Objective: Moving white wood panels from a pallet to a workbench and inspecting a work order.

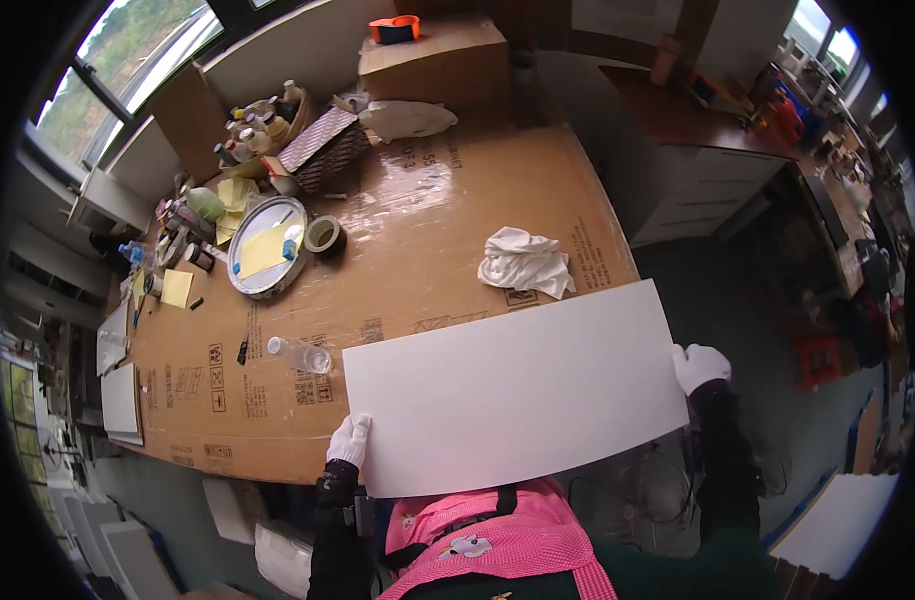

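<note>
A large white rectangular panel [518, 390] lies level in front of me, its far part over the edge of the cardboard-covered table and its near edge at my pink apron [498, 535]. My left hand [351, 440], in a white glove, is closed on the panel's left edge near the front corner. The right edge is gripped by my right hand [702, 368], also white-gloved, with its lower fingers hidden. Just beyond the panel, a crumpled white cloth [526, 262] rests on the table. A clear plastic bottle [300, 355] lies on its side near the panel's left corner.
The table [308, 430] also holds a round can lid [240, 250] with yellow paper, a tape roll [326, 236] and a box of several bottles [268, 128]. At the back, an orange tape roll [395, 29] sits on a carton [436, 65]. White drawers [713, 185] stand at right.
</note>
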A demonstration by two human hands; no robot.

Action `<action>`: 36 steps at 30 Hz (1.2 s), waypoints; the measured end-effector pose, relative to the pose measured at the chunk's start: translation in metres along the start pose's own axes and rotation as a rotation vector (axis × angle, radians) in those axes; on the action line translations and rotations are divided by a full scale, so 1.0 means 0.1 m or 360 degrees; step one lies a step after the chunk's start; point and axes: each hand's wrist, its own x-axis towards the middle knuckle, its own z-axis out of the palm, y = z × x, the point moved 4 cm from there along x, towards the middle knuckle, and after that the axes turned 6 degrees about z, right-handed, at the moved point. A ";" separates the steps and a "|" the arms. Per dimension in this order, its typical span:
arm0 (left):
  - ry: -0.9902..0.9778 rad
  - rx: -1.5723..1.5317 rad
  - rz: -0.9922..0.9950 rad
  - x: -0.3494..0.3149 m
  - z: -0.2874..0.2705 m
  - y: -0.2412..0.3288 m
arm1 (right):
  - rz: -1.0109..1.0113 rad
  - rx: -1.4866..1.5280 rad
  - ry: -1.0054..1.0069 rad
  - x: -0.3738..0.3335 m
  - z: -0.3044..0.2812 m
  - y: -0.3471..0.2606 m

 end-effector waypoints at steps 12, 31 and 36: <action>0.0153 -0.0321 -0.0103 -0.76 -0.18 -0.64 | -0.1804 0.0759 -0.0504 -2.57 -0.42 -2.04; 0.0524 -0.0654 -0.1328 -7.59 1.22 -3.43 | -0.3911 -0.0665 -0.0990 -8.60 1.21 -1.93; 0.0804 -0.1034 -0.1369 -8.36 1.54 -3.99 | -0.4149 -0.0913 -0.1341 -10.02 1.70 -1.93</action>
